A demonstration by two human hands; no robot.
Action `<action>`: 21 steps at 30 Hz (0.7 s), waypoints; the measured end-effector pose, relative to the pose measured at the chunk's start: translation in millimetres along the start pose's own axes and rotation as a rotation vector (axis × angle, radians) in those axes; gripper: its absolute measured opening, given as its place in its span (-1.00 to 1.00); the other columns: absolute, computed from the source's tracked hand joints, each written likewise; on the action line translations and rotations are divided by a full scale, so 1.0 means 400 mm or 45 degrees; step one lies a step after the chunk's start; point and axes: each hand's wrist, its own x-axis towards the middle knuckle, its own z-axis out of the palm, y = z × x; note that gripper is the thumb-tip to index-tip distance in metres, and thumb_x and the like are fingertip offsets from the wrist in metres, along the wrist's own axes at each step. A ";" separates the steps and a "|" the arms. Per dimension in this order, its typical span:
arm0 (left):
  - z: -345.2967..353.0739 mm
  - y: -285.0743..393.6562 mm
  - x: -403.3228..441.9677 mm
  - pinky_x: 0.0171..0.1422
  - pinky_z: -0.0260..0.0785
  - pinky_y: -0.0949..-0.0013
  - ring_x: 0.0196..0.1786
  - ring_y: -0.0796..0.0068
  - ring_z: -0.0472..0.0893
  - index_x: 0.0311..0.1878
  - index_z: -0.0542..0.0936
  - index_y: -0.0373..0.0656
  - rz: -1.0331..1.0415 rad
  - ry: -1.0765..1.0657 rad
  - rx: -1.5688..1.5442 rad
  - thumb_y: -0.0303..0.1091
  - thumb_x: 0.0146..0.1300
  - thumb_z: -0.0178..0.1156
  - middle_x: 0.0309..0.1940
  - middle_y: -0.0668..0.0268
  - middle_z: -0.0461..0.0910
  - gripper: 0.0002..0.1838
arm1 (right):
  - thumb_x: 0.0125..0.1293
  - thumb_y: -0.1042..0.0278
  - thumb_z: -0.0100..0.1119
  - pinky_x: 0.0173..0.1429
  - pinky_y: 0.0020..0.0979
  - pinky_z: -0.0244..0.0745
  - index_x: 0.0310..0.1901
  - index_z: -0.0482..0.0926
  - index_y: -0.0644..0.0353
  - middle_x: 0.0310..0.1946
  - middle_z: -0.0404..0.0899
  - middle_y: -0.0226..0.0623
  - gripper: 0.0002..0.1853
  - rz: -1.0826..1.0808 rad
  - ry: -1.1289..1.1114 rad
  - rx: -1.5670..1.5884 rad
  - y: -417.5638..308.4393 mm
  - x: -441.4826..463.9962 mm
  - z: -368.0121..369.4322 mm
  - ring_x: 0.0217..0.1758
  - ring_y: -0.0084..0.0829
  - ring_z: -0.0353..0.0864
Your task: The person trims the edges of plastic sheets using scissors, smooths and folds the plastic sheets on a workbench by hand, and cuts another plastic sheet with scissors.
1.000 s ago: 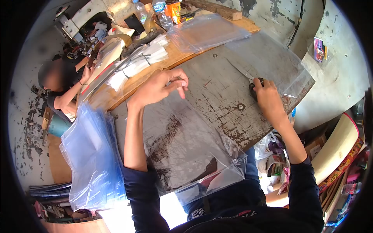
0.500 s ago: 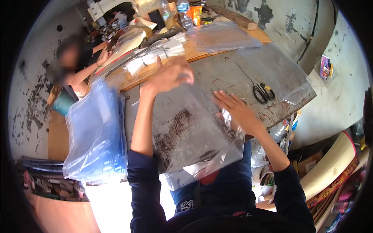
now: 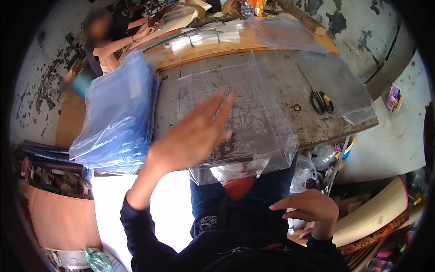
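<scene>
Fingers spread and empty, my left hand is over the clear plastic piece lying on the scratched grey tabletop; whether it touches the plastic I cannot tell. The piece hangs over the front edge near my lap. My right hand is off the table, low in front of my body, with its fingers apart and nothing visible in them. Black-handled scissors lie on the table to the right. A stack of bluish plastic sheets is left of my left hand.
Another clear sheet lies at the right of the table. On the wooden strip behind are a tied white bundle and more clear sheets. A person sits at the far left. A rolled cream sheet stands lower right.
My right hand released the scissors, passed over the clear plastic and dropped below the table edge. My left hand came down and toward me, over the plastic. The view has shifted.
</scene>
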 end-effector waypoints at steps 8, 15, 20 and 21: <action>0.161 0.025 -0.141 0.42 -0.18 -0.13 0.43 -0.13 -0.08 0.37 0.06 -0.25 -0.382 -0.044 0.133 0.14 0.05 0.20 0.35 -0.20 -0.05 -0.04 | 0.22 0.00 0.06 0.32 -0.15 0.18 0.23 0.30 0.09 0.30 0.19 -0.17 -0.42 -0.163 0.618 -0.942 0.019 0.384 -0.021 0.33 -0.15 0.20; 0.198 0.024 -0.171 0.39 -0.29 -0.27 0.41 -0.12 0.01 0.32 0.25 0.01 -0.521 0.011 0.118 0.38 -0.06 0.13 0.35 -0.13 0.04 -0.07 | 0.20 -0.19 -0.04 0.38 -0.10 0.04 0.28 0.26 -0.01 0.34 0.12 -0.16 -0.33 0.343 0.746 -1.035 0.099 0.304 -0.099 0.40 -0.18 0.11; 0.195 0.023 -0.166 0.39 -0.24 -0.25 0.39 -0.18 0.05 0.28 0.33 0.06 -0.546 -0.027 0.060 0.37 -0.09 0.17 0.33 -0.16 0.07 -0.11 | 0.16 -0.26 -0.06 0.41 -0.11 -0.03 0.32 0.19 -0.02 0.35 0.09 -0.16 -0.25 0.583 0.743 -0.901 0.095 0.287 -0.128 0.41 -0.19 0.08; 0.194 0.022 -0.167 0.38 -0.21 -0.25 0.38 -0.20 0.06 0.28 0.34 0.05 -0.549 -0.034 0.050 0.37 -0.09 0.17 0.32 -0.18 0.07 -0.11 | 0.16 -0.26 -0.06 0.41 -0.11 -0.03 0.32 0.19 -0.02 0.35 0.09 -0.16 -0.25 0.582 0.741 -0.903 0.097 0.284 -0.130 0.41 -0.19 0.08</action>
